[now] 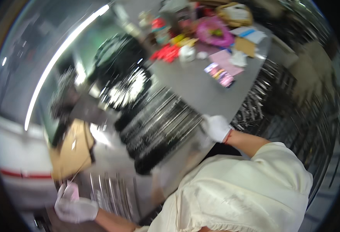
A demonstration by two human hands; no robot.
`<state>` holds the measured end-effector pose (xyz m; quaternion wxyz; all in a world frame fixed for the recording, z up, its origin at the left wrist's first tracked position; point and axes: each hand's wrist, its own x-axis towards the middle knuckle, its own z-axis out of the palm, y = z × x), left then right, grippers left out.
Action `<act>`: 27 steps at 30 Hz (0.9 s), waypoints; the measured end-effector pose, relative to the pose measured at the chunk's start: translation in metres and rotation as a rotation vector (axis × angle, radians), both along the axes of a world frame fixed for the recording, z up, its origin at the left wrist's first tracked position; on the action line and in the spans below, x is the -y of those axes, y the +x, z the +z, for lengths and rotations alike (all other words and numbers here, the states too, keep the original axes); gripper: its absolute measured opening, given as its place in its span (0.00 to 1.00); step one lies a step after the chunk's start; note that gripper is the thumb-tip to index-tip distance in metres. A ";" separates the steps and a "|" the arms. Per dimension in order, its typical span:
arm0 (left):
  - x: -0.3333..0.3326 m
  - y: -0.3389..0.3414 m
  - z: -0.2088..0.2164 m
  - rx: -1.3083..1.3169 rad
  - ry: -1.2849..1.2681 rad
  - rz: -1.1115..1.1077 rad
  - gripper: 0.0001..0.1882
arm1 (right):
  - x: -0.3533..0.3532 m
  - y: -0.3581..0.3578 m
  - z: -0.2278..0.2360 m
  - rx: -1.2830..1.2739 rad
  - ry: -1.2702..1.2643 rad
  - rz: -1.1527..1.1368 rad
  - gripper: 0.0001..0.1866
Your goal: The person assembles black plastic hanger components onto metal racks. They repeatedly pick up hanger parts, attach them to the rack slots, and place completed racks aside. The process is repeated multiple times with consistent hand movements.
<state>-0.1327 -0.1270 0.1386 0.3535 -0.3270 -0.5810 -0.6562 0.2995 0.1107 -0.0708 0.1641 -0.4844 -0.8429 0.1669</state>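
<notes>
Bundles of long, dark, shiny metal-looking strips (164, 123) are laid side by side, slantwise, across the grey metal table (177, 79), black ends toward the lower left. Their upper-right ends are met by the right hand (217, 128), which is covered by a white glove; its fingers are seen right at the nearest bundle's end, but whether anything's actually gripped can't be told, too much blur. The left hand (76, 208), also white-gloved, is held well apart from those bundles, fingers partly curled, with a small pale-pink piece (73, 191) seen against them. Whether it's pinched or just touched can't be made out. Just to that hand's right, a set of straight silvery rods (112, 193) can be seen.

Containers, then: at the table's far end, some yellow-green stuff is held in a bright-pink plastic bowl or bag (200, 33). Something whitish is carried in a round tan basket (221, 13) behind it. A red-topped, pale jar (161, 34) is also seen, contents too smeared to tell.
</notes>
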 end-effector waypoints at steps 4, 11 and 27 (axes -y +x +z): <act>0.013 0.077 -0.068 0.447 -0.111 -0.006 0.16 | -0.001 0.002 0.004 0.000 -0.011 -0.093 0.16; 0.040 0.108 -0.110 0.819 -0.229 -0.210 0.15 | 0.000 -0.001 0.005 0.070 -0.028 -0.085 0.17; 0.055 0.026 -0.078 0.996 -0.348 -0.484 0.14 | -0.015 0.051 0.007 0.033 -0.067 -0.113 0.14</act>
